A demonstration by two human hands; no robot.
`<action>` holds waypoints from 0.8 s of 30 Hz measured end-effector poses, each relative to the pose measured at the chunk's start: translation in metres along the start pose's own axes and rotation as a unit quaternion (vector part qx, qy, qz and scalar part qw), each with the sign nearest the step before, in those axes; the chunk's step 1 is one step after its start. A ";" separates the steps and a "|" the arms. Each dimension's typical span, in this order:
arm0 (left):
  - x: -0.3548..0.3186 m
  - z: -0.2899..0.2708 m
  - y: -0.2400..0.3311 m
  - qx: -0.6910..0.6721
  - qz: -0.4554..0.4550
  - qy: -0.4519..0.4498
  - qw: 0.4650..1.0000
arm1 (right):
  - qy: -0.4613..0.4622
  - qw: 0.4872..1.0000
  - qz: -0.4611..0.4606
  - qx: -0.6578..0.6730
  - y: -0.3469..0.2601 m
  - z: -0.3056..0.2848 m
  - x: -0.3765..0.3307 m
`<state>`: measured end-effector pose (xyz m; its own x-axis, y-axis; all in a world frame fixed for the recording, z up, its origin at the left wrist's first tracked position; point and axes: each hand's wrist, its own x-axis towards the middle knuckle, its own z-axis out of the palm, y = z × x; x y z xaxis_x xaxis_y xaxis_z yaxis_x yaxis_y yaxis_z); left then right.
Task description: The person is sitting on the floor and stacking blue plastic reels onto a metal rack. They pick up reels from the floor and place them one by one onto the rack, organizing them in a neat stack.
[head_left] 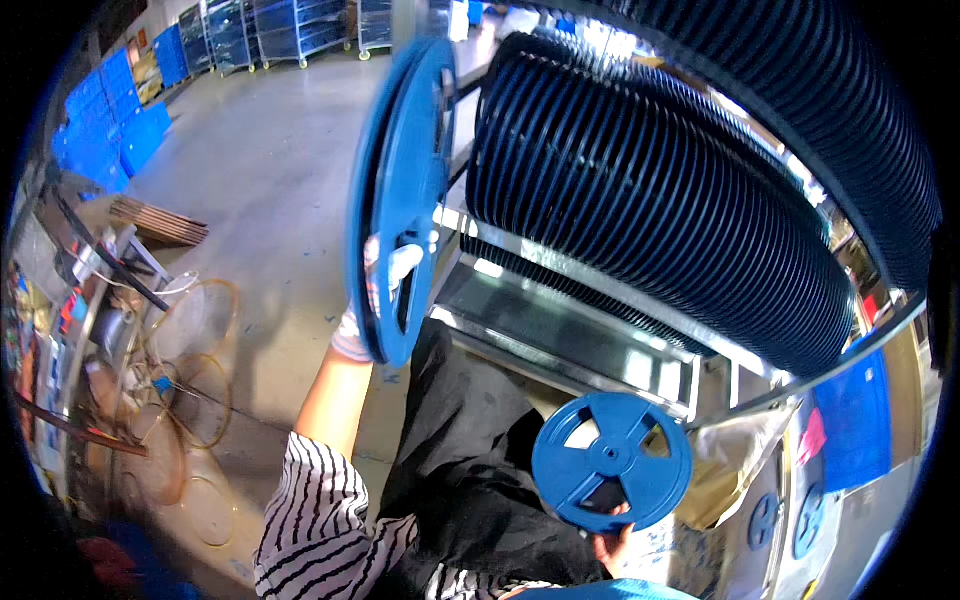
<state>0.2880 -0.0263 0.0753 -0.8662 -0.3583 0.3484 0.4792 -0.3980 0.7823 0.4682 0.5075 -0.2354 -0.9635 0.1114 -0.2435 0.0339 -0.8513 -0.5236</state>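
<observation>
My left hand [352, 338], in a pale glove, is raised and closed around the lower part of a blue plastic reel [412, 175]. The reel stands nearly upright and edge-on, a dark gap between its two flanges; white fingertips show through its slot. Lower down, a second blue reel [611, 453] faces up in front of my dark apron [455, 440]. At its near edge my right hand [612, 552] grips the rim, fingers curled by an opening; part of this hand is hidden.
Long rows of dark ridged discs [650, 190] fill a metal rack [520, 358] ahead and right. Blue bins [110, 120] and wheeled racks [300, 30] stand far left. Loose amber rings [215, 385] lie at the left. More blue reels [808, 522] hang at lower right.
</observation>
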 end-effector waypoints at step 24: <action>0.188 -0.007 -0.073 0.054 -0.129 -0.082 0.987 | 0.011 0.985 0.042 -0.167 -0.020 0.055 0.015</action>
<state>0.0907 -0.0706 0.0803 -0.9731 -0.1121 0.2014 0.2288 -0.3636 0.9030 0.4384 0.4977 -0.1835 -0.9475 0.0617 -0.3139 0.2031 -0.6421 -0.7392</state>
